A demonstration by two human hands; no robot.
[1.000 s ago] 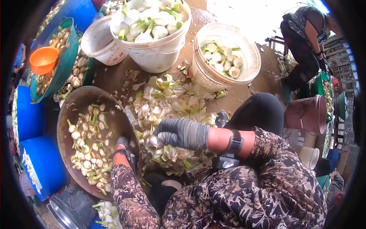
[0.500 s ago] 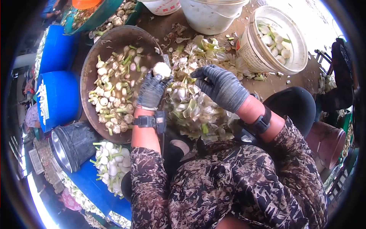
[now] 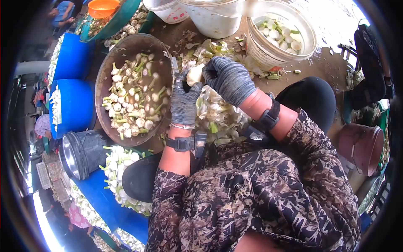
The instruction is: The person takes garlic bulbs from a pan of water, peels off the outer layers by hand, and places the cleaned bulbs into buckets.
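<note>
My left hand [image 3: 184,101], in a grey knit glove, grips a pale garlic bulb [image 3: 195,75] between thumb and fingers. My right hand [image 3: 231,80], gloved the same way, has its fingers curled and pressed against the bulb's right side; its fingertips are partly hidden. Beneath and beyond both hands lies a heap of loose garlic skins [image 3: 210,107]. To the left, close to my left hand, a wide round tub [image 3: 102,109] holds brownish water and many trimmed garlic bulbs [image 3: 126,107] with short green stems.
A white bucket [image 3: 256,52] with white bulbs inside stands at upper right, a blurred pale spot by its rim. More white buckets [image 3: 210,21] are at the top. Blue tubs [image 3: 75,105] and a black bucket [image 3: 88,151] line the left. A reddish bucket [image 3: 361,147] is at right.
My right hand has come left to the bulb, and its fingers have closed in. My left hand, still holding the bulb, has shifted right. The whole view has moved slightly.
</note>
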